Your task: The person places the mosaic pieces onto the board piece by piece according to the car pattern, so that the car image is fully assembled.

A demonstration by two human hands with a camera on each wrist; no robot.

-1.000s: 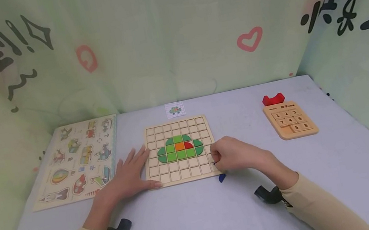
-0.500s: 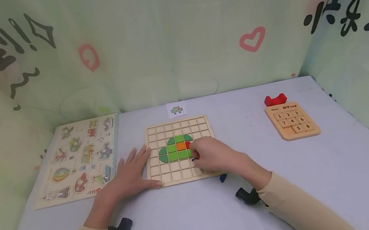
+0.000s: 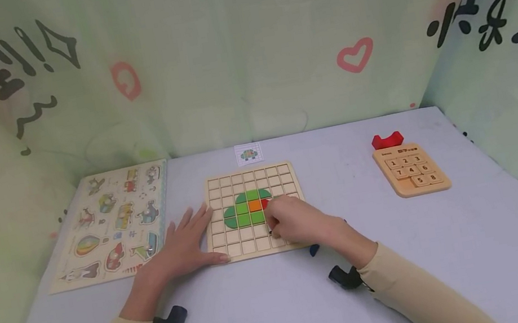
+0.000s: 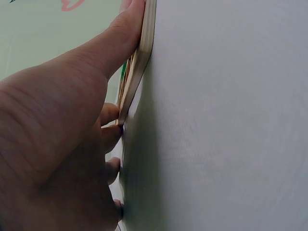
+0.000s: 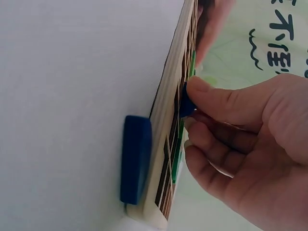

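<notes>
Right hand (image 3: 300, 223) pinches blue piece (image 5: 186, 102) over grid board (image 3: 232, 246).

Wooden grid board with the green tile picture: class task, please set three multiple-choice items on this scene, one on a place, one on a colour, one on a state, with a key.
1. Where does the loose dark blue tile lie?
A. on the table against the wooden grid board's near edge
B. on the number puzzle
C. on the animal puzzle

2. What colour is the tile pinched by the right hand?
A. yellow
B. dark blue
C. white

3. How does the left hand lie?
A. curled into a fist
B. raised off the table
C. flat, fingers straight against the board's edge

Key: 1 A, the right wrist view shows it beside the board's edge; 2 B, blue shows between thumb and fingers; 3 C, the head view shows it spread.
</notes>
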